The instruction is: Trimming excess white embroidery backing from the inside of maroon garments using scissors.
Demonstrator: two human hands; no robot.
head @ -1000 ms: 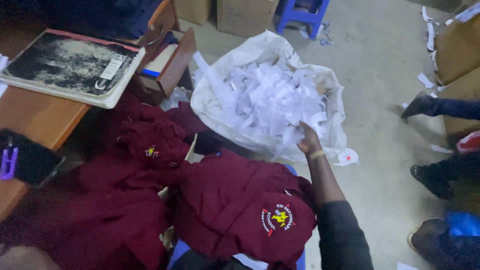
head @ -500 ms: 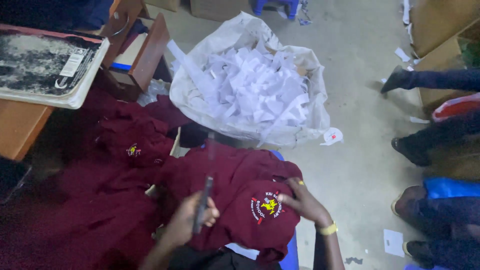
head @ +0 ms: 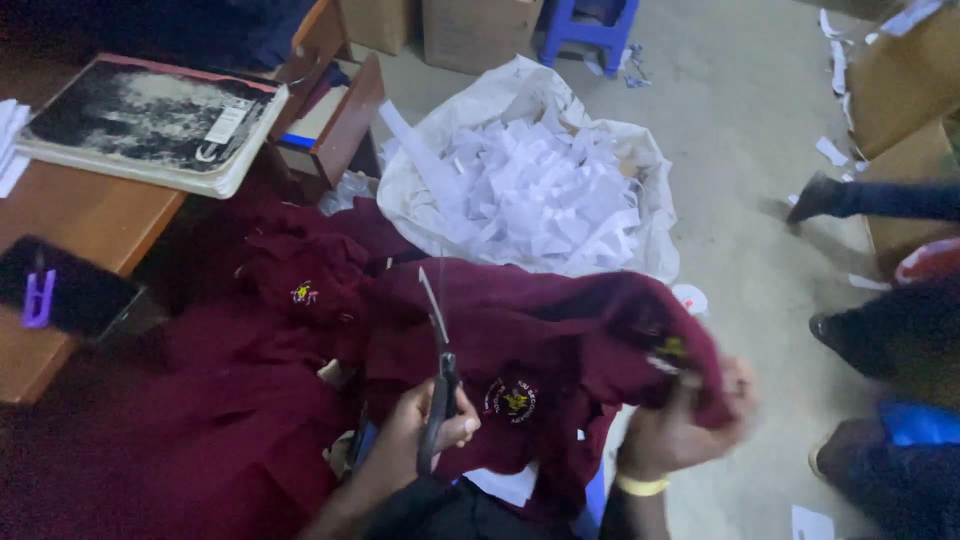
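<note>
A: Scissors [head: 437, 350] first: where are they?

B: In the left hand [head: 425, 430], fingers curled tight round the dark handles, blades together and pointing up and away from the person, across the maroon garment [head: 560, 350].

A: And that garment?

B: Spread over the person's lap, just below the white sack of paper scraps [head: 530, 190]. It carries a small round embroidered badge [head: 512, 398], just right of the scissor handles.

A: Right hand?

B: The right hand [head: 680, 430] is closed on a bunched fold of the same garment, lifting its right edge. It is blurred, so I cannot make out the fingers one by one. A yellow band [head: 640, 486] sits on that wrist.

A: What lies about the sack?

B: To the sack's lower left, a heap of more maroon clothes [head: 250, 400], one with a small crest [head: 303, 293]. Left of the sack, a wooden counter [head: 80, 215] holds a thick worn book [head: 150, 120] and a dark flat thing with a purple clip [head: 38, 298]. An open wooden drawer [head: 340, 120] stands between counter and sack. Above the sack, cardboard boxes [head: 480, 30] and a blue stool [head: 590, 25] on the floor [head: 740, 120].

A: Anyone else?

B: Right of the sack, another person's dark-trousered legs and shoes [head: 830, 195], well apart from the hands, with paper strips scattered near them.
</note>
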